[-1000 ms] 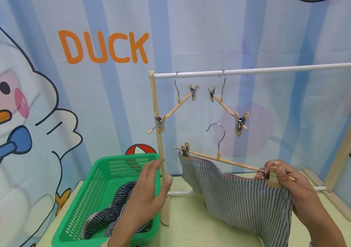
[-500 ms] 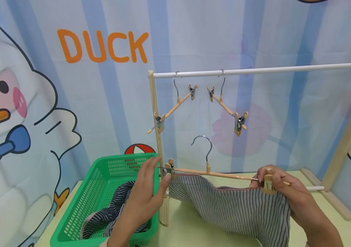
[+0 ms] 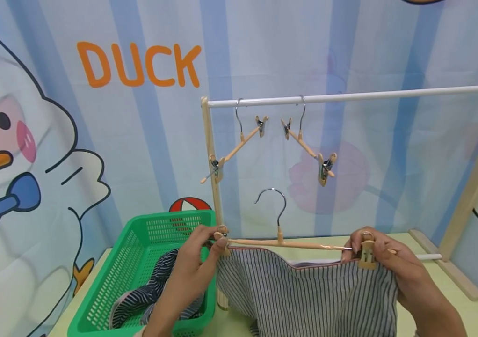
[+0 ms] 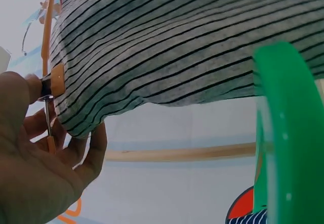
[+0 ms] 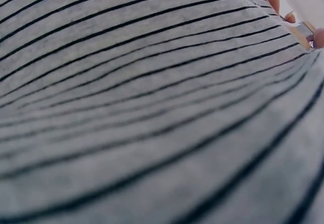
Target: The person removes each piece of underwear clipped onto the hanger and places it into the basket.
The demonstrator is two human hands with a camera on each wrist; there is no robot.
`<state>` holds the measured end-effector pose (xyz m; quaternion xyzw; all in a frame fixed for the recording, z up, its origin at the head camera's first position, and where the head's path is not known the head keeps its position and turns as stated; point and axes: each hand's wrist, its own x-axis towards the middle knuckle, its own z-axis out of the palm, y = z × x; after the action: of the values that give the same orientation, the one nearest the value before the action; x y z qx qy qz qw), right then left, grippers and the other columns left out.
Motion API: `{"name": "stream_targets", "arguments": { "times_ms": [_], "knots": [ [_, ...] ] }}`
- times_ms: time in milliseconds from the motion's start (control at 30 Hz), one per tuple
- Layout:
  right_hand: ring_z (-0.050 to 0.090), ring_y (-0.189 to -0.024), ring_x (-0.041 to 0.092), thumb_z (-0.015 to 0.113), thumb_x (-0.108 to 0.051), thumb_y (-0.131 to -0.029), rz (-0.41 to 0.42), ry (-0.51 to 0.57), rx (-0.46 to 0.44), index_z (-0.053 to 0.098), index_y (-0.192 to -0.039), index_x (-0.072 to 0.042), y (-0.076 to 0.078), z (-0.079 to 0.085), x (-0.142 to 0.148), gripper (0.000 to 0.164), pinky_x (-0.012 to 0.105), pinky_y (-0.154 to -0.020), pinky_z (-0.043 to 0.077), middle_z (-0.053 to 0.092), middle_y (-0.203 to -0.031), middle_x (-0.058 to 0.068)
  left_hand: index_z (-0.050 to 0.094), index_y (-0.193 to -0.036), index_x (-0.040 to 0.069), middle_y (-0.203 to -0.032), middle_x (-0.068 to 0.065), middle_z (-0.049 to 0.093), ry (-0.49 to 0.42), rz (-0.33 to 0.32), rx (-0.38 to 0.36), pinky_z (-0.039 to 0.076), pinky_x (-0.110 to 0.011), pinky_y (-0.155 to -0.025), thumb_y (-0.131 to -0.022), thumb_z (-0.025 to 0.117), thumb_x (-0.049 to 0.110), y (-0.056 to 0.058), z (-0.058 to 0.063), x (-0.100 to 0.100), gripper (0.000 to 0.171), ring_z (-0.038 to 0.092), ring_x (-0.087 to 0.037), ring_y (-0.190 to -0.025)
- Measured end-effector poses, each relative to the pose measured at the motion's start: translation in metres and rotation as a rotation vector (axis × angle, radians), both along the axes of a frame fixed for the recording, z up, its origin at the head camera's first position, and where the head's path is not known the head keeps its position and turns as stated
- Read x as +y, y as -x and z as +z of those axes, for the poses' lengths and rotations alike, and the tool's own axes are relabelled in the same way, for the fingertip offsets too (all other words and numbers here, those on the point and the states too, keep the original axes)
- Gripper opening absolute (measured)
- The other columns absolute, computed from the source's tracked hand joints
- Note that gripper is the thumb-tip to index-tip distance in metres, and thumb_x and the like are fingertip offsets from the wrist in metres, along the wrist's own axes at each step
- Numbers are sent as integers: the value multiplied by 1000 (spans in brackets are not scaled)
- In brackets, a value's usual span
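A grey garment [image 3: 302, 299] with dark stripes and a thin red edge hangs from a wooden clip hanger [image 3: 298, 244] in the head view. Its kind is not clear. My left hand [image 3: 190, 276] pinches the hanger's left clip [image 4: 58, 80] between thumb and fingers, beside the garment's top corner. At the other end, my right hand [image 3: 399, 267] grips the right clip [image 3: 367, 258], which bites the garment's top edge. The hanger's metal hook [image 3: 284, 206] points up, free of the rail. Striped cloth fills most of the right wrist view.
Two clip hangers [image 3: 239, 146] [image 3: 306, 146] hang from the white rail [image 3: 361, 97] of a wooden rack. To the left stands a green basket [image 3: 108, 271] holding dark striped cloth [image 3: 150, 292]. The rack's right foot [image 3: 453, 274] rests on the table.
The hanger's left end has come down and left to my left hand, whose fingers have closed on its clip. The garment has swung left with it; my right hand has kept its grip.
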<state>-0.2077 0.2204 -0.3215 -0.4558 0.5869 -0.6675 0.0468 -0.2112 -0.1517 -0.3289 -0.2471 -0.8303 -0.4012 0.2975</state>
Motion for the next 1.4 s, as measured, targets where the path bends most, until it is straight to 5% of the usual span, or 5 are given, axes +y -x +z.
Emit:
{"name": "stream_targets", "arguments": {
  "times_ms": [267, 467, 900, 1100, 1400],
  "knots": [
    [56, -109, 18, 1, -9, -106, 35, 25, 36, 50, -122, -3, 4, 0, 2, 52, 27, -96, 44, 59, -117, 4, 61, -121, 14, -91, 3, 60, -87, -81, -90, 51, -25, -68, -100, 55, 19, -4, 4, 1, 22, 55, -4, -75],
    [58, -105, 18, 5, -6, -107, -53, 5, 75, 48, -128, 1, 2, 1, 6, 49, 26, -92, 47, 60, -113, 3, 60, -116, 16, -89, 3, 62, -85, -97, -84, 49, -24, -66, -99, 56, 18, -6, 6, 1, 17, 55, -4, -72],
    [56, -113, 3, 24, -2, -107, -630, -198, 236, 50, -130, 0, -16, 12, -11, 35, 13, -89, 48, 59, -122, -3, 63, -113, 12, -91, 1, 66, -124, 31, 18, 52, -24, -67, -94, 64, 15, -16, 12, 5, 20, 61, -4, -76],
    [51, -110, -7, 31, -15, -108, -944, -342, 260, 58, -123, -16, -23, 16, -23, 31, 7, -86, 40, 58, -117, -11, 63, -112, 10, -89, 1, 65, -117, 46, 67, 51, -23, -64, -92, 66, 11, -21, 13, 5, 21, 57, -2, -73],
    [50, -104, -3, 32, -17, -108, -1055, -257, 253, 61, -115, -9, -26, 17, -34, 31, 9, -83, 36, 56, -109, -15, 63, -112, 10, -90, 1, 66, -129, 17, 92, 53, -24, -66, -92, 66, 10, -24, 13, 7, 21, 60, -3, -74]
  ]
}}
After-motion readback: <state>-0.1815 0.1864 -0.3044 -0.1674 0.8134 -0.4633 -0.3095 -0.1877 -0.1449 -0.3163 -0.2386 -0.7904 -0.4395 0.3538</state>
